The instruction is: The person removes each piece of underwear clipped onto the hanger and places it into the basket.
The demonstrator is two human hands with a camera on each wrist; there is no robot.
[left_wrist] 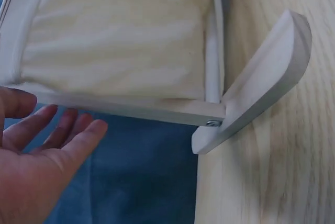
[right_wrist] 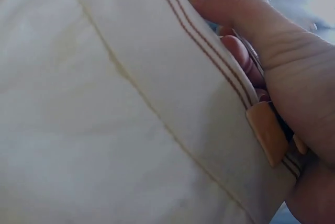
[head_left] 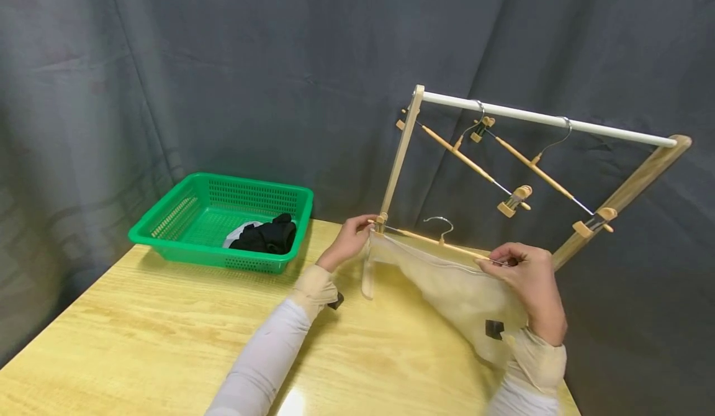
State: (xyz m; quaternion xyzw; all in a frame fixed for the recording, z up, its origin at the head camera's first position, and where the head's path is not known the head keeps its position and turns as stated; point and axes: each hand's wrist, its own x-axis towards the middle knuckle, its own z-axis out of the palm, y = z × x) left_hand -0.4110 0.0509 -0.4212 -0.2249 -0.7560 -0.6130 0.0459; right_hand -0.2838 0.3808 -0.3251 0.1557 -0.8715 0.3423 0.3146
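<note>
My right hand (head_left: 525, 273) pinches the bar of a wooden clip hanger (head_left: 419, 237) near its right end. A cream garment (head_left: 441, 273) hangs below that bar. In the right wrist view its waistband (right_wrist: 209, 67), with double brown stitching, sits in an orange-brown clip (right_wrist: 268, 132) beside my palm. The hanger's metal hook stands free, lower than the rail. At the hanger's left end my left hand (head_left: 352, 236) reaches to the other clip (head_left: 380, 222). The left wrist view has its fingers (left_wrist: 86, 143) apart and loosely extended, close to the rack's wooden side bar (left_wrist: 152, 113).
A small wooden rack has a white rail (head_left: 547, 117) with two bare clip hangers, one the left hanger (head_left: 458, 152) and the other the right hanger (head_left: 536, 167). Left on the wooden table (head_left: 167, 329), a green basket (head_left: 190, 251) contains black cloth (head_left: 265, 235) and some white cloth. Grey curtains stand behind.
</note>
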